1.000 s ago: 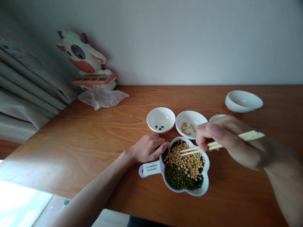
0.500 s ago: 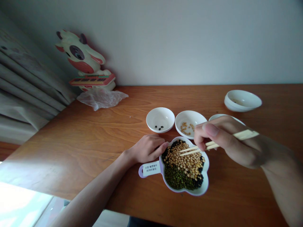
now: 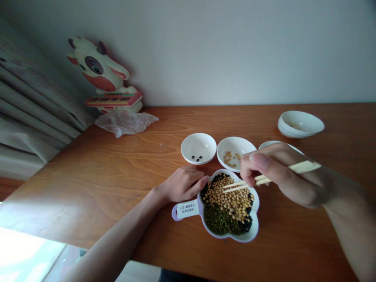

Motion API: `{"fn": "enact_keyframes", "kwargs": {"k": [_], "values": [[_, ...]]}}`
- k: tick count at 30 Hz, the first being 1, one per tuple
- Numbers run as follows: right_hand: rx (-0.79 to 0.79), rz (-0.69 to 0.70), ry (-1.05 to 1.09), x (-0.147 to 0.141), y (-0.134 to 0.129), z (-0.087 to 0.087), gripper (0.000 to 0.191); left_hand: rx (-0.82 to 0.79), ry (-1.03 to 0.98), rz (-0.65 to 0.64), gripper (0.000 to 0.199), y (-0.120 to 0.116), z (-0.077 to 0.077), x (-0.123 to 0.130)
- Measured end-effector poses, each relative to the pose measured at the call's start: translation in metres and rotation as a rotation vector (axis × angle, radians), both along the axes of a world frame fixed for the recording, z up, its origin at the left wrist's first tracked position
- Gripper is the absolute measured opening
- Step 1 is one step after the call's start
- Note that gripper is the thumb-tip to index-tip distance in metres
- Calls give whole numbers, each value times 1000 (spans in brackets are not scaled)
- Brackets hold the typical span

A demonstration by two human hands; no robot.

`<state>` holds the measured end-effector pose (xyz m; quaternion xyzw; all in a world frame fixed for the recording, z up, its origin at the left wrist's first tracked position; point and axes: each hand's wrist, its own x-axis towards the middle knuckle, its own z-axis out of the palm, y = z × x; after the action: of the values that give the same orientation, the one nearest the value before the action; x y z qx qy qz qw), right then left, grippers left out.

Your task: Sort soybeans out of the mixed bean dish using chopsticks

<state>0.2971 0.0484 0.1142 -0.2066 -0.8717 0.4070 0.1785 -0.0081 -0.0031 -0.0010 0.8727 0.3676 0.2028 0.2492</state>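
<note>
Yellow soybeans (image 3: pixel 229 197), dark green mung beans (image 3: pixel 220 220), black beans (image 3: pixel 247 226), white dish (image 3: pixel 235 237), orange wood-grained tabletop (image 3: pixel 88 188)

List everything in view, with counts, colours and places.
Orange-brown wooden table: one, across the lower view.
Pale grey wall: one, behind the table.
Grey curtain: one, far left.
White-and-red cow figurine: one, back left.
Crumpled clear plastic bag: one, at the figurine's base.
White lobed dish: one, front centre, lilac handle.
Yellow soybeans: many, in the dish.
Green mung beans: many, in the dish.
Black beans: many, in the dish.
Round white bowls: three, behind the dish; first holds few black beans, second few soybeans, third partly hidden.
Stacked white bowls: apparently two, back right.
Light wooden chopsticks: one pair, tips over the soybeans.
Left hand: one, against the dish's rim.
Right hand: one, holding the chopsticks.
</note>
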Motion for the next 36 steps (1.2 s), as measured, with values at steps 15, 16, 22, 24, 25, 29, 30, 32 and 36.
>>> {"fn": "enact_keyframes", "kwargs": {"k": [15,16,22,24,25,29,30,32,36], "values": [[15,-28,21,-1,-2,2,51,-11,16,2,45,-1,0,-1],[14,-27,25,-1,-2,3,52,-9,14,0,45,0,0,-1],[28,-29,81,2,-1,9,56,17,19,-5,46,0,-1,-1],[11,-25,127,7,1,12,60,22,30,-3,46,1,-2,-1],[6,-37,151,11,1,14,62,23,33,-5,47,1,-3,-2],[60,-201,214,28,5,26,73,31,30,-13,47,2,-4,-2],[92,-259,223,32,6,29,75,32,30,-14,46,2,-4,-2],[160,-376,237,38,8,33,79,28,32,-16,47,2,-4,-2],[195,-556,308,46,11,24,83,25,37,-9,47,2,-4,-2]]}}
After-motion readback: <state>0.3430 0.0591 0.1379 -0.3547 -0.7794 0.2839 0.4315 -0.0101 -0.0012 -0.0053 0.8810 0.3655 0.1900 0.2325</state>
